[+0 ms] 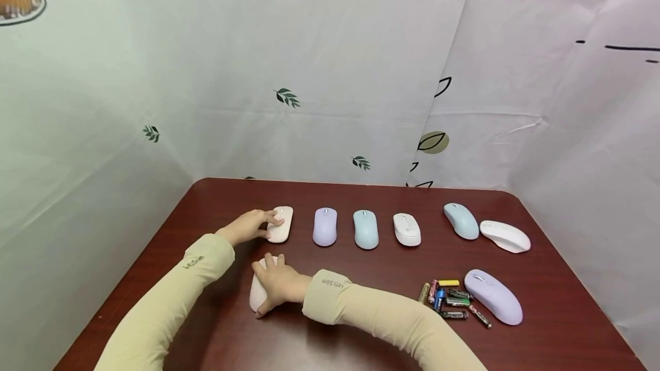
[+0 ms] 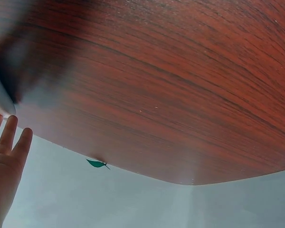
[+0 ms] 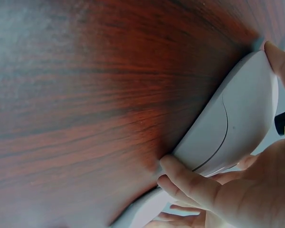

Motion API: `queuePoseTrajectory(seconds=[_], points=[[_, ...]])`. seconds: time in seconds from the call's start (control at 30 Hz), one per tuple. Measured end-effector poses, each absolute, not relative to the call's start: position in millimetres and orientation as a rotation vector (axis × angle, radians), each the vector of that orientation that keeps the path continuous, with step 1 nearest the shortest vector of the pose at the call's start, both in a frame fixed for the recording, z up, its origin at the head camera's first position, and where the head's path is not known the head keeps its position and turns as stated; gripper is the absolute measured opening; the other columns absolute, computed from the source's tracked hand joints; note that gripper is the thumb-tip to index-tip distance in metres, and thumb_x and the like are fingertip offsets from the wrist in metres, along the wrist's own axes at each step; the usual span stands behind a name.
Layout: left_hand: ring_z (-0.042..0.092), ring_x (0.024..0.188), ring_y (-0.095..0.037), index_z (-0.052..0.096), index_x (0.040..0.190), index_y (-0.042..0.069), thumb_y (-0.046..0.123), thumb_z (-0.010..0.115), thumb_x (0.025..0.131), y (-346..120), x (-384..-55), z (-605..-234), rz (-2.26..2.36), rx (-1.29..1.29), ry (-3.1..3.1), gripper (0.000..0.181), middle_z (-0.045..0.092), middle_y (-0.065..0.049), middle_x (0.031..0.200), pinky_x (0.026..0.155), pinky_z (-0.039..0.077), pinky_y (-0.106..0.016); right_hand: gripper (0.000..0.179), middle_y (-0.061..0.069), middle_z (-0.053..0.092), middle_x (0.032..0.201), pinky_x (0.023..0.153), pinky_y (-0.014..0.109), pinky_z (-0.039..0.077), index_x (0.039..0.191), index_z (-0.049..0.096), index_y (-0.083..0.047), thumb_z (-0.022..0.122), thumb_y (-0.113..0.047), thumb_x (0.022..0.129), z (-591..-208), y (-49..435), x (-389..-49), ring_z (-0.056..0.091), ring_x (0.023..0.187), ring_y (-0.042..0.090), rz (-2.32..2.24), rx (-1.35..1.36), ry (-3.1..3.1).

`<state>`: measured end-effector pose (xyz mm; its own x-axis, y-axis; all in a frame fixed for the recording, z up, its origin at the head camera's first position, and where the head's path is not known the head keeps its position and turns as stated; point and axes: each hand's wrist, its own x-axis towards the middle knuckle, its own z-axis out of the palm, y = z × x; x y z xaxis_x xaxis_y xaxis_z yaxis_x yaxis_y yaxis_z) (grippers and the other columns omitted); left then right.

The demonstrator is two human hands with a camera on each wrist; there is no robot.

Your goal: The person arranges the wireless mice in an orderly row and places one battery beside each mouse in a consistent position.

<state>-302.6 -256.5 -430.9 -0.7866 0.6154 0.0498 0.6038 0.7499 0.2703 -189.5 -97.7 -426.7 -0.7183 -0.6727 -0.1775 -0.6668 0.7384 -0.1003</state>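
Note:
In the head view, my left hand (image 1: 250, 226) reaches over a cream computer mouse (image 1: 279, 233) at the left end of the back row. Its fingers lie on the top, with the thumb at the left side. The left wrist view shows these fingers (image 2: 20, 145) fairly straight beside the mouse's edge (image 2: 2, 97). Closer to me, my right hand (image 1: 281, 282) grips a pale pinkish mouse (image 1: 256, 293) lengthwise, fingers at the far end, thumb at the near end. From the right wrist, this mouse (image 3: 247, 104) appears against the tabletop, partly covered by the hand.
Rightward along the back stand a lilac mouse (image 1: 325, 228), a light blue one (image 1: 365, 231) and a white one (image 1: 407, 231). Another blue mouse (image 1: 461, 221), a white mouse (image 1: 505, 236) and a lilac mouse (image 1: 493, 298) lie right, beside several loose batteries (image 1: 456, 302).

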Motion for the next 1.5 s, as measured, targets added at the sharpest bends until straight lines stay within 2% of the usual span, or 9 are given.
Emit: queuePoseTrajectory(seconds=[0.4,0.5,0.6,0.73,0.9,1.1,1.27,1.37,1.5], points=[[0.054,0.118,-0.040,0.066,0.116,0.003,0.006,0.075,0.076,-255.2,-303.4,-431.5,0.387,1.013,2.902,0.042,0.055,-0.026,0.129,0.094,0.045,-0.050,0.089,0.012,0.039,0.143,0.076,0.028,0.052,0.130,0.040,-0.023,0.081,-0.058,0.059,-428.6,-98.1,-188.7,0.047,0.124,0.035,-0.017,-1.054,2.741],[0.054,0.117,-0.040,0.067,0.115,0.002,0.006,0.075,0.075,-254.8,-303.5,-430.9,0.380,1.009,2.906,0.041,0.056,-0.026,0.128,0.093,0.046,-0.050,0.098,0.011,0.034,0.148,0.083,0.030,0.051,0.140,0.035,-0.025,0.079,-0.061,0.060,-427.5,-97.6,-188.0,0.043,0.128,0.035,-0.008,-1.045,2.726],[0.054,0.118,-0.040,0.067,0.115,0.002,0.005,0.075,0.075,-254.2,-303.2,-428.8,0.370,1.020,2.903,0.041,0.057,-0.026,0.127,0.093,0.046,-0.049,0.106,0.009,0.023,0.155,0.096,0.035,0.045,0.148,0.025,-0.029,0.074,-0.067,0.062,-425.9,-95.5,-186.8,0.032,0.137,0.035,0.039,-1.040,2.693],[0.053,0.119,-0.040,0.067,0.114,0.002,0.005,0.075,0.075,-254.8,-302.2,-428.1,0.357,1.017,2.904,0.040,0.057,-0.026,0.126,0.093,0.046,-0.050,0.105,0.006,0.011,0.159,0.106,0.042,0.036,0.150,0.018,-0.033,0.067,-0.072,0.066,-422.7,-92.6,-183.6,0.018,0.144,0.033,0.093,-1.081,2.673],[0.055,0.116,-0.040,0.069,0.109,0.002,0.006,0.075,0.075,-252.2,-302.2,-426.3,0.337,1.015,2.927,0.035,0.060,-0.023,0.123,0.093,0.046,-0.049,0.103,0.006,0.013,0.158,0.106,0.043,0.036,0.150,0.018,-0.032,0.066,-0.071,0.068,-416.4,-82.1,-178.3,0.018,0.144,0.030,0.095,-1.204,2.672],[0.057,0.107,-0.036,0.071,0.102,0.005,0.007,0.079,0.069,-245.3,-300.2,-420.8,0.288,0.987,2.936,0.034,0.065,-0.015,0.111,0.090,0.047,-0.046,0.101,0.009,0.013,0.158,0.103,0.041,0.039,0.151,0.013,-0.031,0.062,-0.070,0.071,-410.2,-59.6,-164.6,0.022,0.143,0.031,0.159,-1.369,2.645],[0.060,0.097,-0.029,0.072,0.098,0.006,0.003,0.080,0.067,-239.9,-301.4,-414.7,0.259,0.948,2.917,0.033,0.063,-0.011,0.105,0.080,0.050,-0.037,0.096,0.009,0.012,0.158,0.101,0.039,0.040,0.151,0.012,-0.033,0.060,-0.067,0.075,-404.2,-40.4,-157.1,0.021,0.143,0.030,0.177,-1.460,2.606],[0.060,0.099,-0.029,0.071,0.099,0.006,0.003,0.079,0.070,-236.8,-301.0,-409.3,0.255,0.903,2.869,0.031,0.060,-0.013,0.109,0.079,0.051,-0.035,0.094,0.011,0.013,0.158,0.102,0.039,0.040,0.151,0.013,-0.032,0.061,-0.063,0.077,-399.5,-26.1,-155.3,0.021,0.144,0.030,0.157,-1.517,2.554],[0.059,0.107,-0.033,0.069,0.102,0.005,0.008,0.076,0.076,-233.6,-299.3,-405.9,0.252,0.855,2.839,0.027,0.061,-0.015,0.115,0.086,0.050,-0.040,0.088,0.014,0.020,0.155,0.105,0.036,0.039,0.151,0.014,-0.029,0.060,-0.057,0.082,-393.9,-4.9,-155.2,0.025,0.142,0.031,0.112,-1.659,2.477]])
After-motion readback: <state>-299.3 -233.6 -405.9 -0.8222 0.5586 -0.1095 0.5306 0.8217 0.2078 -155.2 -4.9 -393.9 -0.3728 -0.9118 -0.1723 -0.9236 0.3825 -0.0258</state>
